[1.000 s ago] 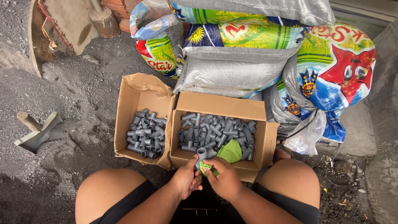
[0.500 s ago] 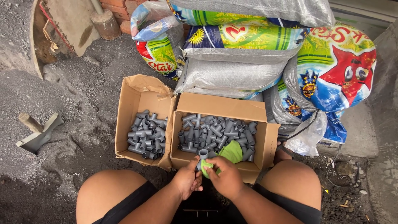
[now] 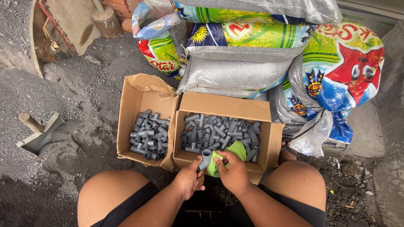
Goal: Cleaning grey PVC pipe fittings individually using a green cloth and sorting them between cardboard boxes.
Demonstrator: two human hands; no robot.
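Observation:
My left hand (image 3: 188,179) grips a grey plastic pipe fitting (image 3: 205,158) just in front of the right cardboard box (image 3: 223,104). My right hand (image 3: 233,172) presses a green cloth (image 3: 229,155) against the fitting. The cloth trails back over the box's near edge. That box holds several grey pipe fittings (image 3: 221,131). A second open cardboard box (image 3: 136,98) on its left holds several more grey fittings (image 3: 150,135).
Stuffed colourful woven sacks (image 3: 269,54) are piled right behind the boxes. My bare knees (image 3: 105,193) flank the boxes. Grey gravelly ground (image 3: 63,105) spreads left, with a trowel-like tool (image 3: 40,134) lying on it. A clear plastic bag (image 3: 313,136) sits at right.
Both hands stay at the box's near edge, working the fitting and cloth. The fitting has turned a little in my left hand. The boxes have not moved.

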